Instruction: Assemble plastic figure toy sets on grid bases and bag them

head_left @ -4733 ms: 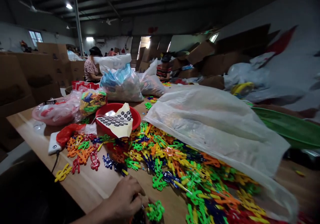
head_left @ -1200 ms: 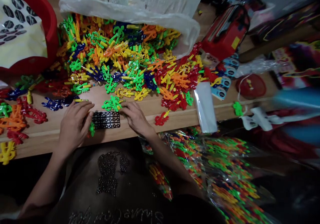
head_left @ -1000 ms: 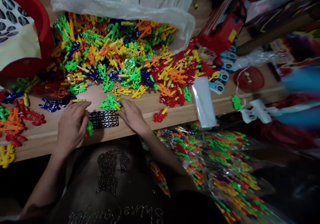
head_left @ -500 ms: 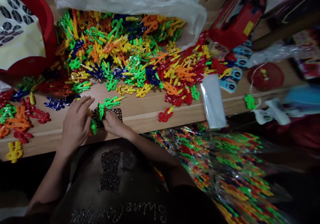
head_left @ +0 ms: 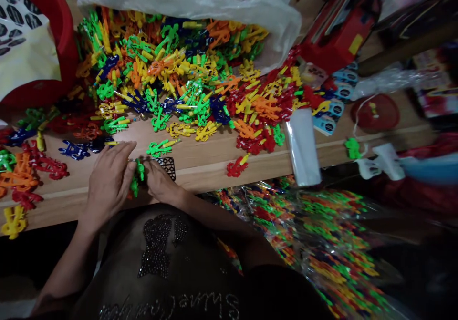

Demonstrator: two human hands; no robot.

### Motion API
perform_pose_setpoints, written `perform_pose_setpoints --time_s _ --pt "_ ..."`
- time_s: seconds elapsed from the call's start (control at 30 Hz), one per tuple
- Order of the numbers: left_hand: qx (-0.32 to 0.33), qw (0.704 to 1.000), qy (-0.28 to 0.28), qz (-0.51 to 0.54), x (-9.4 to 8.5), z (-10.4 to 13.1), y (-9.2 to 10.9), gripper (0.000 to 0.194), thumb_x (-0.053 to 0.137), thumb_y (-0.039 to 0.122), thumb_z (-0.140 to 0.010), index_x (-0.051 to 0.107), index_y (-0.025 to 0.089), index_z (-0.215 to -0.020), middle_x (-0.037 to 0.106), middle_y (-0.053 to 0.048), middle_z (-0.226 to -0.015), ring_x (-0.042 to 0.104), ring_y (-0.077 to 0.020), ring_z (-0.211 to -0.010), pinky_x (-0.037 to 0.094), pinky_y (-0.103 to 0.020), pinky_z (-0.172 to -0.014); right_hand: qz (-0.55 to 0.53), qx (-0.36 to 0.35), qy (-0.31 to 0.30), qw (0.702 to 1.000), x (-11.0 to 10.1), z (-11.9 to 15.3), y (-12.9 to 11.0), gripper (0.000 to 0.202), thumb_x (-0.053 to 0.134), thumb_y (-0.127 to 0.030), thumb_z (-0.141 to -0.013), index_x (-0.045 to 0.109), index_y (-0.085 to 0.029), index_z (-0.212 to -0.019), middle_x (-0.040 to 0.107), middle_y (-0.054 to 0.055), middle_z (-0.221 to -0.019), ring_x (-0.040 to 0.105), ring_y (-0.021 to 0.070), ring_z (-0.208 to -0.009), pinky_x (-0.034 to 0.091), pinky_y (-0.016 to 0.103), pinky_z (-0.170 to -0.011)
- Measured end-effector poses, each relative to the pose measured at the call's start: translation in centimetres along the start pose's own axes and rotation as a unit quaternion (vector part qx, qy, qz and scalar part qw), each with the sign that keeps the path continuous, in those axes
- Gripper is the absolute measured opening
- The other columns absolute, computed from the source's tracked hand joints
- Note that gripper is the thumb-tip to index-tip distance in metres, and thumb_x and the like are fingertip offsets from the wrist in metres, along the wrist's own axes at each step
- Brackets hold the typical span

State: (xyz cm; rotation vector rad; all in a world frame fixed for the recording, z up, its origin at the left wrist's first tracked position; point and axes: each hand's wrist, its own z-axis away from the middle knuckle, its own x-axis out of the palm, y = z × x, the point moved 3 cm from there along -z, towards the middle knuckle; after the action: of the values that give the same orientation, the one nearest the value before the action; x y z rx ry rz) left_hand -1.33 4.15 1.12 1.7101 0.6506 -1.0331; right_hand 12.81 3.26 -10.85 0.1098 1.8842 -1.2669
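My left hand (head_left: 109, 179) rests at the table's front edge, its fingers bent together beside a small green plastic piece (head_left: 140, 170). On the other side of that piece is my right hand (head_left: 159, 179), fingers curled in and tips hidden; what it holds is too dark to make out. A black perforated plate (head_left: 167, 166) shows partly from under my right hand. Just behind lies a green figure with a yellow stick (head_left: 161, 147). Dark blue figures (head_left: 77, 149) lie left of my left hand.
A large heap of colourful plastic figures (head_left: 168, 67) spills from a clear bag (head_left: 186, 3). A red tub (head_left: 66, 38) stands at the left. Flat plastic sleeves (head_left: 304, 148) and a red device (head_left: 331, 38) are at the right. Filled bags (head_left: 286, 229) sit below the table.
My right hand has moved slightly away from the green figure with the yellow stick, which now lies in full view on the table. The camera view has shifted a little.
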Motion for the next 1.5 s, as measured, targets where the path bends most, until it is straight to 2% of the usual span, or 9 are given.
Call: perform_pose_setpoints --time_s 0.2,0.4,0.53,0.7,0.83,1.0,1.23,1.37,1.5 --pt "0.020 0.999 -0.002 -0.028 -0.1 -0.5 0.5 0.041 0.045 0.046 -0.109 0.071 0.022 -0.131 0.077 -0.011 -0.128 0.066 -0.0338 -0.131 0.044 -0.059 -0.121 0.005 -0.039 -0.055 0.998 -1.2 -1.0 0.2 0.038 0.055 -0.010 -0.096 0.057 -0.017 -0.134 0.068 0.015 -0.130 0.062 0.0273 -0.122 0.054 0.045 -0.111" --pt "0.037 0.999 -0.001 -0.025 -0.3 0.4 0.9 0.034 0.046 0.039 -0.109 0.075 0.023 -0.103 0.079 -0.008 -0.103 0.070 -0.0298 -0.112 0.048 -0.054 -0.118 0.104 0.068 0.123 0.985 -11.4 0.7 5.3 0.034 0.041 -0.012 -0.107 0.064 -0.016 -0.131 0.071 0.016 -0.129 0.061 0.0290 -0.124 0.050 0.050 -0.113" --pt "0.022 1.000 0.001 -0.016 -0.5 0.5 1.0 0.040 0.044 0.045 -0.110 0.076 0.022 -0.105 0.080 -0.008 -0.103 0.070 -0.0295 -0.108 0.050 -0.055 -0.115 0.210 0.174 0.113 0.955 -14.8 1.5 8.9 0.046 0.033 -0.001 -0.098 0.069 -0.016 -0.122 0.072 0.016 -0.112 0.060 0.0320 -0.109 0.051 0.053 -0.102" --pt "-0.006 1.000 -0.011 0.027 -1.2 0.5 1.0 0.037 0.046 0.044 -0.110 0.071 0.020 -0.123 0.079 -0.009 -0.118 0.072 -0.0260 -0.112 0.051 -0.051 -0.117 0.184 0.144 0.078 0.969 -13.4 0.4 8.8 0.053 0.035 0.004 -0.090 0.065 -0.017 -0.128 0.070 0.015 -0.118 0.060 0.0314 -0.115 0.051 0.054 -0.107" --pt "-0.027 0.999 -0.013 0.038 -1.3 0.4 1.0 0.034 0.049 0.039 -0.109 0.065 0.021 -0.133 0.071 -0.011 -0.140 0.066 -0.0266 -0.133 0.053 -0.048 -0.116 0.062 0.087 0.074 0.991 -11.1 -0.1 5.8 0.059 0.041 -0.001 -0.091 0.050 -0.015 -0.147 0.062 0.018 -0.139 0.058 0.0314 -0.131 0.051 0.055 -0.115" --pt "-0.017 0.999 -0.009 0.045 -1.1 0.2 0.9 0.038 0.049 0.033 -0.108 0.060 0.023 -0.143 0.067 -0.011 -0.148 0.063 -0.0269 -0.138 0.051 -0.048 -0.119 -0.057 0.024 -0.004 0.998 -6.8 -1.3 1.5 0.054 0.039 -0.006 -0.099 0.052 -0.023 -0.149 0.065 0.012 -0.133 0.061 0.0274 -0.130 0.052 0.050 -0.118" --pt "0.007 1.000 0.014 0.024 -0.9 0.6 0.9 0.046 0.053 0.031 -0.107 0.052 0.029 -0.153 0.058 -0.011 -0.158 0.049 -0.0314 -0.154 0.043 -0.056 -0.128 0.016 -0.008 -0.057 0.998 -2.6 -2.5 0.0 0.063 0.048 0.003 -0.088 0.055 -0.023 -0.146 0.066 0.012 -0.136 0.055 0.0309 -0.134 0.047 0.052 -0.118" --pt "0.014 0.999 0.032 -0.033 -0.8 0.9 0.9 0.048 0.055 0.034 -0.108 0.051 0.033 -0.156 0.049 -0.009 -0.169 0.029 -0.0339 -0.166 0.027 -0.063 -0.135 0.057 0.001 -0.061 0.996 -1.9 -2.4 -0.2 0.048 0.049 -0.007 -0.099 0.054 -0.023 -0.144 0.067 0.013 -0.133 0.056 0.0321 -0.126 0.047 0.051 -0.108" --pt "0.079 0.995 -0.012 -0.057 -0.3 0.7 0.9 0.044 0.048 0.045 -0.112 0.057 0.028 -0.152 0.063 -0.009 -0.157 0.047 -0.0323 -0.157 0.032 -0.060 -0.132 0.064 -0.017 -0.070 0.995 -1.4 -2.6 -0.3 0.034 0.042 -0.015 -0.108 0.056 -0.025 -0.138 0.067 0.011 -0.131 0.054 0.0292 -0.125 0.045 0.046 -0.106"
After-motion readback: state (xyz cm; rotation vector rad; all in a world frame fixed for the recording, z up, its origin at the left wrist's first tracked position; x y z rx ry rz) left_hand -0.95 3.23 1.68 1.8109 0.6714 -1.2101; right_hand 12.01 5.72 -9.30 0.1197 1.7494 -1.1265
